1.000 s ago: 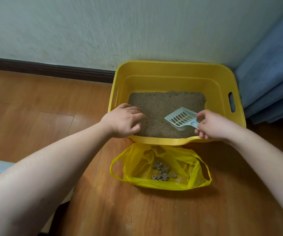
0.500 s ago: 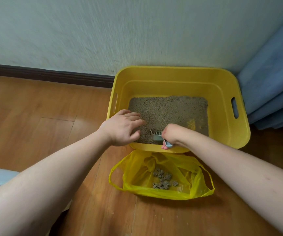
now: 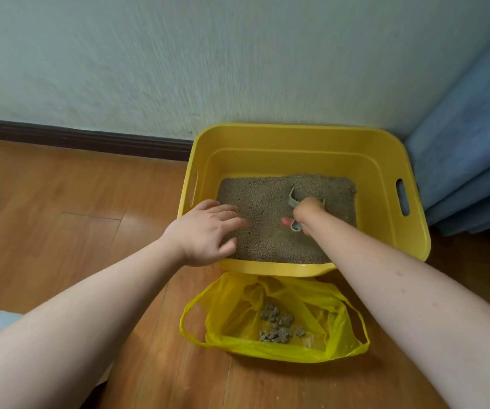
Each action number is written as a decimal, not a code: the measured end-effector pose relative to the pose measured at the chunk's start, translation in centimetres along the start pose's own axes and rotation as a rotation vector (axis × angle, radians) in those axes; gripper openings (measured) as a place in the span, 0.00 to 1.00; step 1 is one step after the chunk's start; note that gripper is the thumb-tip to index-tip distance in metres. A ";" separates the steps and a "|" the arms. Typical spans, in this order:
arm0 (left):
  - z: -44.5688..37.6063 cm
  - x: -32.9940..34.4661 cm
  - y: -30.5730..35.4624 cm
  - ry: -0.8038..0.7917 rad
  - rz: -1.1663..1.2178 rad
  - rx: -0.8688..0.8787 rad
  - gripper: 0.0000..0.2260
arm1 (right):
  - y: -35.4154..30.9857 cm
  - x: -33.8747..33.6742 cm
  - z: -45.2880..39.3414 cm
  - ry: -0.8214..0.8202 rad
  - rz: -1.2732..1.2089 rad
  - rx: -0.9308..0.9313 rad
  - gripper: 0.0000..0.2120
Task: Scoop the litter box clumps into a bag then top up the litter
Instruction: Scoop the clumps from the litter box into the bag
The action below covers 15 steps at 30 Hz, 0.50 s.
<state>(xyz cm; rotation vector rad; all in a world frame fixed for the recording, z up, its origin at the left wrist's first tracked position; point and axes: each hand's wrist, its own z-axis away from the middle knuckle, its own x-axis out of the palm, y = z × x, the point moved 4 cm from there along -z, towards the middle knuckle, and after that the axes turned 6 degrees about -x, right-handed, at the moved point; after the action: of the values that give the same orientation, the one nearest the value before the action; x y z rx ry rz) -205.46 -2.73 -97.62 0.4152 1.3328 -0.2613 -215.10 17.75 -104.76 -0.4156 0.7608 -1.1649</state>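
here, right of frame centre, the right hand is gripping the scoop, a light, stiff tool, by its handle; the left hand, fingers spread, is bracing the litter box.

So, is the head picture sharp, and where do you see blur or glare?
Head view: the wall is smeared by motion blur; the bag and clumps are fairly sharp; soft glare lies on the floor; wide-angle bending curves the baseboard.
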 end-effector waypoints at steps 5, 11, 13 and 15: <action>0.0 -0.1 0.0 -0.004 0.010 0.001 0.26 | 0.7 -2.7 -0.6 0.082 0.174 0.040 0.20; 0.0 -0.2 0.0 -0.025 0.017 0.002 0.26 | 1.5 -5.8 -0.6 0.076 0.313 -0.045 0.19; 0.0 -0.1 0.0 -0.015 0.010 0.006 0.25 | 1.8 -7.0 -0.7 0.093 0.320 -0.060 0.19; 0.0 -0.1 0.0 -0.013 0.006 0.005 0.24 | 2.3 -7.9 -0.4 0.123 0.326 -0.063 0.20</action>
<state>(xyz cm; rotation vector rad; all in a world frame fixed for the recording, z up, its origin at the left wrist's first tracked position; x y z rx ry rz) -205.46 -2.74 -97.50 0.4210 1.3184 -0.2619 -215.34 26.00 -103.99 -0.2605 0.9360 -0.8673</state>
